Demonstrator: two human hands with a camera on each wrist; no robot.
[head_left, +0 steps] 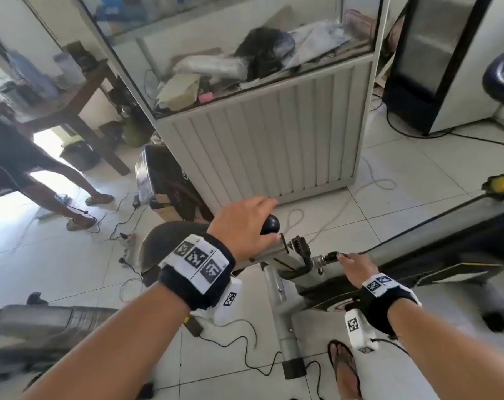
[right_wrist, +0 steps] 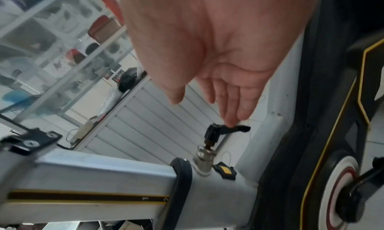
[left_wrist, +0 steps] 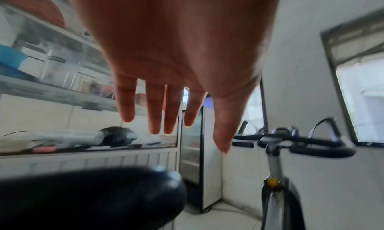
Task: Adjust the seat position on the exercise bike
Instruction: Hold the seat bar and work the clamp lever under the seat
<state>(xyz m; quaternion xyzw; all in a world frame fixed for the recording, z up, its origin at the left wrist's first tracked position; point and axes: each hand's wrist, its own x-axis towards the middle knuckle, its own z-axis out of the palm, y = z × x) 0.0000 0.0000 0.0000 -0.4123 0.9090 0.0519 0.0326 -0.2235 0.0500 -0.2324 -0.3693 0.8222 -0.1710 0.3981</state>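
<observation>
The bike's black saddle sits at centre, its rounded nose pointing right. My left hand hovers over the nose. In the left wrist view the left hand has straight, spread fingers above the saddle and holds nothing. The grey seat post enters a collar with a metal pin and a black lever. My right hand reaches to that lever. In the right wrist view the right hand is flat, its fingertips touching the lever.
A glass-topped cabinet stands just behind the bike. Another person's legs are at the left. Cables trail over the tiled floor. The handlebars and flywheel lie to the right. My sandalled foot is beside the post.
</observation>
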